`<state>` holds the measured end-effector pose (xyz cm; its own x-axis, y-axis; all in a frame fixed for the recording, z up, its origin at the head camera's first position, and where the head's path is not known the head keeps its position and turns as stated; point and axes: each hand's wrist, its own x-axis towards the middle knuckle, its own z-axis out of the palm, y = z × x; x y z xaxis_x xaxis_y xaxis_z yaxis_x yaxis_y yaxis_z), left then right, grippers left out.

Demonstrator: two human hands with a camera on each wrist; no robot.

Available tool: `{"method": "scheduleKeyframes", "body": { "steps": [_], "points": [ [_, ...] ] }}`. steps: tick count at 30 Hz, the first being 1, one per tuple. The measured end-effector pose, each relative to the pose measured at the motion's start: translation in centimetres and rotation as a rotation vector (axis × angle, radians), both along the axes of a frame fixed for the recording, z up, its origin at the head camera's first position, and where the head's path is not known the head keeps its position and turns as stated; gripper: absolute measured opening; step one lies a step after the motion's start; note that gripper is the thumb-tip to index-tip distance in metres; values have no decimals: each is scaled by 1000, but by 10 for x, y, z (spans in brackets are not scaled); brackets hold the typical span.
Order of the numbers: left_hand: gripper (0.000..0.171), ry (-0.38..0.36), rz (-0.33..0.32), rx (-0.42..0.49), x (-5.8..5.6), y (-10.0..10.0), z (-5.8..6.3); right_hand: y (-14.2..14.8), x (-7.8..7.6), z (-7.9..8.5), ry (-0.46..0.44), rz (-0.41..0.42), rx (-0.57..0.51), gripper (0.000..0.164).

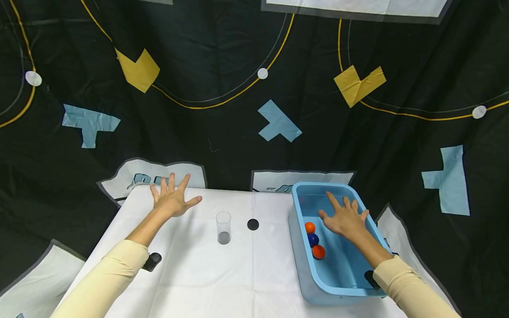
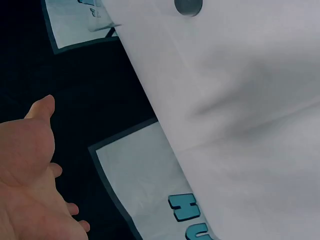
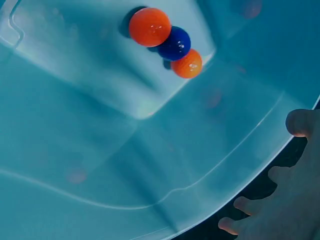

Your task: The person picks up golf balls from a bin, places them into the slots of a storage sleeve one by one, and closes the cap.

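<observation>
My left hand (image 1: 172, 202) hovers over the far left of the white table, fingers spread and holding nothing. To its right stands a clear glass (image 1: 223, 227), upright. With fingers spread too, my right hand (image 1: 347, 218) is above the blue tub (image 1: 318, 282). Inside the tub, along its left wall, lie an orange ball (image 1: 310, 227), a dark blue ball (image 1: 313, 240) and a red-orange ball (image 1: 318, 252) in a row. The right wrist view shows these balls touching on the tub floor, with the right hand (image 3: 285, 200) apart from them.
A flat black disc (image 1: 252, 224) lies on the white tablecloth (image 1: 214, 278) between glass and tub. Behind the table hangs or spreads a black cloth (image 1: 222, 150) with blue tape pieces (image 1: 280, 121) and yellow tape pieces (image 1: 139, 70).
</observation>
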<state>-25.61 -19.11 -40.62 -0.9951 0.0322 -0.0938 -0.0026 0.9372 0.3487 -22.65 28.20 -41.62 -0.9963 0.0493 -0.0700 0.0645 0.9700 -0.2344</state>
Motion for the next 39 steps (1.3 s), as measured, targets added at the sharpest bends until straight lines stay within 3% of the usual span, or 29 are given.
{"method": "scheduleKeyframes", "body": {
  "steps": [8, 17, 22, 25, 30, 39],
  "points": [
    [88, 15, -33, 3, 0, 13, 6, -19, -1, 10, 49, 26, -25, 72],
    [87, 11, -117, 52, 9, 34, 6, -39, 1, 19, 107, 83, -90, 71],
    [88, -4, -209, 140, 16, 45, 1, -50, 2, 20, 100, 109, -117, 69],
    [93, -53, -235, 232, 18, 49, -4, -53, 3, 21, 84, 118, -142, 69],
    [99, -115, -190, 352, 21, 53, -17, -56, 5, 21, 72, 130, -217, 68],
    [102, -103, -95, 449, 22, 53, -51, -68, 10, 29, 59, 155, -331, 62]
  ]
}}
